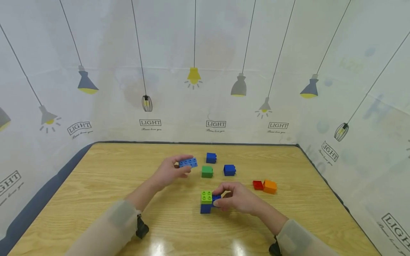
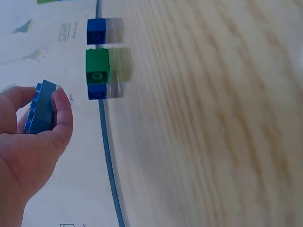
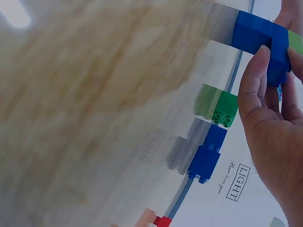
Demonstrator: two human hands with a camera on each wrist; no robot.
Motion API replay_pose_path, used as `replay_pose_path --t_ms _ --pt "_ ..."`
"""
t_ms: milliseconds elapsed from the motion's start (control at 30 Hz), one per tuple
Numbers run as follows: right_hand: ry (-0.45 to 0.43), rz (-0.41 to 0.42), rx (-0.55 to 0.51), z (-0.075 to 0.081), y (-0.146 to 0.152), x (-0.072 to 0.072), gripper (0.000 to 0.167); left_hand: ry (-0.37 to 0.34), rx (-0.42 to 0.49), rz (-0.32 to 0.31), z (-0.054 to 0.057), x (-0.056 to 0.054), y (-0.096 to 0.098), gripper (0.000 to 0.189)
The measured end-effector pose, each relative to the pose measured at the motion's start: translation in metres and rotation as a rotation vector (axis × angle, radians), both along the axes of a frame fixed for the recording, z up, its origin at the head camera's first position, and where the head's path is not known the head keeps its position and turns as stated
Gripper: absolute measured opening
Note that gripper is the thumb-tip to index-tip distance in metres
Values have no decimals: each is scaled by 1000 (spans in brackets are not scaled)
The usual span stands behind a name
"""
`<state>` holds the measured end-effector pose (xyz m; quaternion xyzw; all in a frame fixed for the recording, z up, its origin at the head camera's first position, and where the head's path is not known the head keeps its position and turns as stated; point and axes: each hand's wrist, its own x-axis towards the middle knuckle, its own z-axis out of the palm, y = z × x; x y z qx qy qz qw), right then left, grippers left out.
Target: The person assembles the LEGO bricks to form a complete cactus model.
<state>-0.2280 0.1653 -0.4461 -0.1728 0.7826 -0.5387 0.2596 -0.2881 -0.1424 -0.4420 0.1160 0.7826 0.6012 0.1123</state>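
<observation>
My left hand [image 1: 169,171] pinches a lighter blue brick [image 1: 188,163] by its long sides, between thumb and fingers, over the far left-middle of the table. Studs run along the brick's face in the head view. At the front middle stands a small stack: a lime green brick [image 1: 206,197] above a dark blue brick [image 1: 205,209]. A second dark blue brick [image 3: 280,54] juts out to the right between them, and my right hand [image 1: 238,198] grips its projecting end with thumb and fingers. Fingers partly cover that brick in the head view.
Beyond the stack lie a green brick [image 1: 206,172] and two dark blue bricks [image 1: 211,158]. A thin red brick [image 1: 257,185] and an orange brick [image 1: 270,186] sit side by side at right. A lamp-print curtain [image 1: 173,131] surrounds the wooden table [image 1: 112,170].
</observation>
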Motion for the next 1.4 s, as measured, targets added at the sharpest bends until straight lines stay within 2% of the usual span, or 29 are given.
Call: replay_pose_path --t_ms 233,433,600,800,1200,1400 --pt "-2 -1 8 0 1 -1 27 50 -25 -46 8 14 9 48" --pt "-12 0 9 1 0 -1 27 105 -79 -45 11 25 13 43" --pt "-9 -2 13 2 0 0 27 117 -87 -64 14 36 14 41" --pt "9 6 5 1 0 0 27 121 -91 -119 17 47 15 41" --pt "28 16 13 2 0 1 26 147 -148 -279 12 63 21 39" --pt "27 20 7 2 0 1 25 160 -152 -307 9 66 23 39"
